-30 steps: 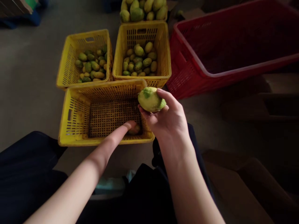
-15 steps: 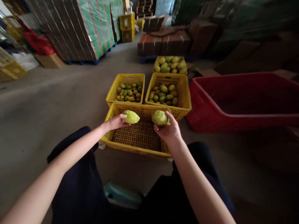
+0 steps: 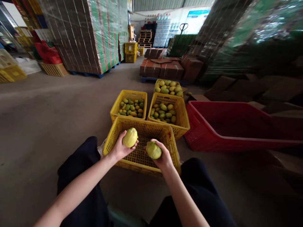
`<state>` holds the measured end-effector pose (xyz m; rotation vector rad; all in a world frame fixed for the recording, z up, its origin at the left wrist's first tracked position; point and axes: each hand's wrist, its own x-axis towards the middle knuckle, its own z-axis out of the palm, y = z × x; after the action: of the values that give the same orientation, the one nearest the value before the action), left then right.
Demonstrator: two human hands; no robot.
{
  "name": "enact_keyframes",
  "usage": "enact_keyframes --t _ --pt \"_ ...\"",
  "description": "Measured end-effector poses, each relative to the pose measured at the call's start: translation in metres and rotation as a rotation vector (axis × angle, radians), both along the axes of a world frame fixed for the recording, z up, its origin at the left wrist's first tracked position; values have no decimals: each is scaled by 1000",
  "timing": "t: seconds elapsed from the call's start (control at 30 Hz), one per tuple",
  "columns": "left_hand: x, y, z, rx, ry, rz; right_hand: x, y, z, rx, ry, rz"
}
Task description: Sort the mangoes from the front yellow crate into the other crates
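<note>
My left hand (image 3: 121, 147) is closed round a pale yellow papaya (image 3: 130, 137), which is tilted with one end up. In my right hand (image 3: 163, 156) lies a greener, blotched papaya (image 3: 153, 150), gripped by the fingers and thumb. Both fruits are held apart from each other over the near yellow crate (image 3: 142, 166), whose slatted floor shows between my hands. Behind it stand a left yellow crate (image 3: 114, 105) and a right yellow crate (image 3: 183, 115), each with many green and yellow papayas inside. A third filled crate (image 3: 157, 82) is farther back.
A large red tub (image 3: 201, 138) stands close on the right, with flattened cardboard (image 3: 236, 90) behind it. Brown cartons (image 3: 161, 70) rest on a blue pallet at the back. Tall wrapped stacks (image 3: 104, 41) rise on the left. Concrete floor (image 3: 59, 110) spreads to the left.
My view has tilted up, so the crates sit lower in the picture. Both hands have come closer together, and the left papaya has turned from lying sideways to end up.
</note>
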<state>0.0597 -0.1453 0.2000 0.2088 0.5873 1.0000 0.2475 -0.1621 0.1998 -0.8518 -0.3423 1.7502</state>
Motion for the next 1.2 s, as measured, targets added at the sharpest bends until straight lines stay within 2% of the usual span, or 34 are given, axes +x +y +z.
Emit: enact_keyframes --t 0.1,0.2,0.27,0.4,0.5,0.67,0.8,0.97,1.2 --pt "2 0 11 17 48 69 -3 8 4 -4 12 13" --pt "-2 -2 22 68 148 18 -3 12 3 -28 28 45" --pt "-6 -5 26 74 180 -29 -3 13 1 -114 40 60" --pt "-10 -11 28 17 138 -12 -7 13 -6 -347 42 25" --pt "-10 -12 30 -70 115 26 -12 13 -9 -418 -4 -1" --pt "-7 -6 30 -214 131 96 -16 13 -6 -407 -68 -92" --pt "-4 2 24 -265 109 154 -13 17 -1 -380 -8 -53" --pt "5 7 19 -399 108 208 -14 21 5 -384 34 -9" --pt "15 9 24 -435 38 273 -22 25 7 -350 40 -58"
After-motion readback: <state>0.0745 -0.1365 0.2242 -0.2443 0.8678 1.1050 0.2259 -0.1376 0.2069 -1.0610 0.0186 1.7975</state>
